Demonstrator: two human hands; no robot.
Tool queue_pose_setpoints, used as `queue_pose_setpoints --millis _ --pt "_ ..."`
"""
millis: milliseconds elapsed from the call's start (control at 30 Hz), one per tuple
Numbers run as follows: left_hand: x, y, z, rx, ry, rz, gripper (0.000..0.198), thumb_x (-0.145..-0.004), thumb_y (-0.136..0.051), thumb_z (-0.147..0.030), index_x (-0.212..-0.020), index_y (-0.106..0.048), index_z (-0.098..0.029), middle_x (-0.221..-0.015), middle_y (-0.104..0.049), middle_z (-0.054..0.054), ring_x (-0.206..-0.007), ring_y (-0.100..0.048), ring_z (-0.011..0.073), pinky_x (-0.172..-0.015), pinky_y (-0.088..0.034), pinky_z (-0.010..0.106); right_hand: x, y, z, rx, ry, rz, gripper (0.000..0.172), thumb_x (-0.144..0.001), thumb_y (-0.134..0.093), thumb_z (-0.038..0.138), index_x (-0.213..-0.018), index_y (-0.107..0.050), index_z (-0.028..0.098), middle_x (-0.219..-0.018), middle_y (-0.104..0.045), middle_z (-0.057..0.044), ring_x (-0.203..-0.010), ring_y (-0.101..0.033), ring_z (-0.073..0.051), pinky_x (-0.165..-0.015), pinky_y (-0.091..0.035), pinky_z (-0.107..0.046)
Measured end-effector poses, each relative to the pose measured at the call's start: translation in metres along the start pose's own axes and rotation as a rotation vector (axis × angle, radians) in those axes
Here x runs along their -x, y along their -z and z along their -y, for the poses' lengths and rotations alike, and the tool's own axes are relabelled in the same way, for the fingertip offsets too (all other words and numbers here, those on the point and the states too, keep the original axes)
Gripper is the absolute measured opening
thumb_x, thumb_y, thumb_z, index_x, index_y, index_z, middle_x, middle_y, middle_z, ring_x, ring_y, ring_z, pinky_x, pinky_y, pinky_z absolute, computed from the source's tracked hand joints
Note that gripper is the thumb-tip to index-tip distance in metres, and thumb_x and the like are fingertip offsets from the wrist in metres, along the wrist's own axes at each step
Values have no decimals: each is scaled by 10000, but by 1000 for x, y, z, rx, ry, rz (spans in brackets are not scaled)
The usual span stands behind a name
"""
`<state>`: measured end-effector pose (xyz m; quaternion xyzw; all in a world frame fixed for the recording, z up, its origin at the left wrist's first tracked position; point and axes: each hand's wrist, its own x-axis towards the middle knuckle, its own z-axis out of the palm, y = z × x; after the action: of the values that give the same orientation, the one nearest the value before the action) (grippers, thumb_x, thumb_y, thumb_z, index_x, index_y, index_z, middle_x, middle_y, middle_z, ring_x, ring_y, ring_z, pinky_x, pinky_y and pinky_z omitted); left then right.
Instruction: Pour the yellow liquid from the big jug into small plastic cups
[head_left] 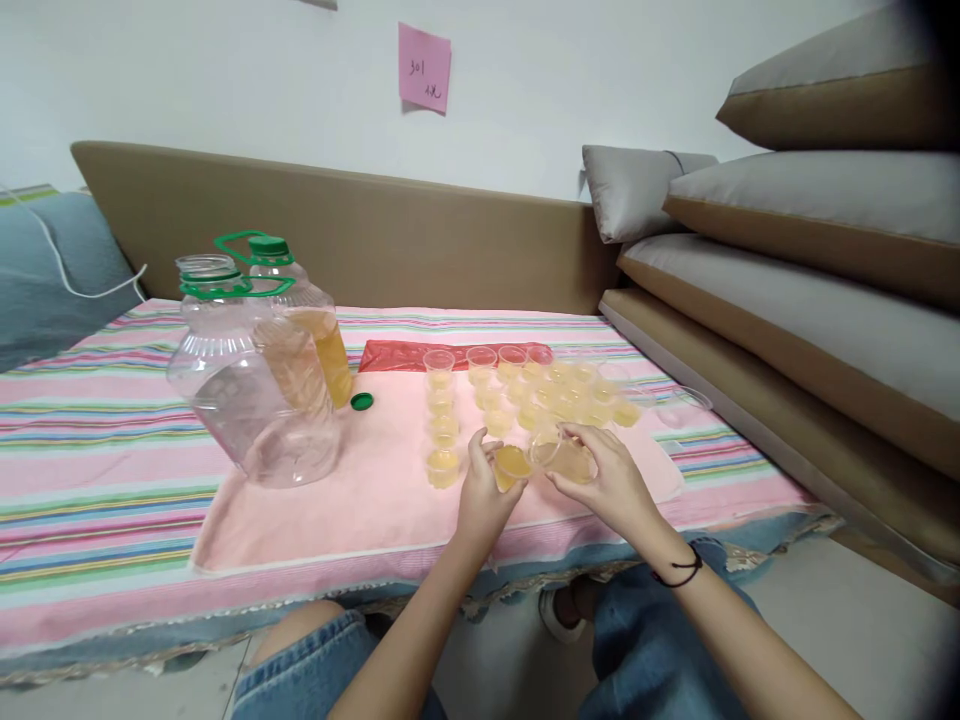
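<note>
My left hand (484, 495) grips a small clear plastic cup (512, 468) of yellow liquid, fingers wrapped round its side. A second clear plastic cup (571, 462) is in my right hand (611, 478), tipped on its side with its rim towards the first cup. The two rims are close together; whether they touch I cannot tell. Just left of my hands, a column of small filled cups (442, 467) runs away from me. Beyond my hands stand several more cups (559, 395) with pale yellow liquid.
A large uncapped clear bottle (255, 420) stands at the left, before a capped bottle (334, 355) holding yellow liquid. A green cap (361, 401) and a red plastic bag (390, 356) lie on the pink cloth (337, 530). Stacked cushions (810, 270) rise at the right.
</note>
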<state>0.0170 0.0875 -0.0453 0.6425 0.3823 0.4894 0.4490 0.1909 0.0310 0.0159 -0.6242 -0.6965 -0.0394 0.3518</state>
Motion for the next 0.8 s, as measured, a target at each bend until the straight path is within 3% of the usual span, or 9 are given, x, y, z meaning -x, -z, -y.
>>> queue_pose_setpoints --millis 233,800 --pt "2 0 -1 8 1 18 809 -716 -704 -184 -1356 -210 -212 -1200 -535 119 -1136 -581 250 -980 -462 441 -5 3 6 159 83 28 481 -741 -684 310 -1199 -568 220 -1120 -681 -107 -1041 -600 -329 -855 -456 -461" --pt "1 0 -3 20 -7 18 789 -704 -687 -136 -1344 -233 -211 -1172 -555 101 -1130 -569 245 -1002 -445 452 -7 5 6 222 104 42 477 -751 -679 294 -1206 -562 208 -1136 -688 -103 -1039 -595 -334 -845 -447 -453"
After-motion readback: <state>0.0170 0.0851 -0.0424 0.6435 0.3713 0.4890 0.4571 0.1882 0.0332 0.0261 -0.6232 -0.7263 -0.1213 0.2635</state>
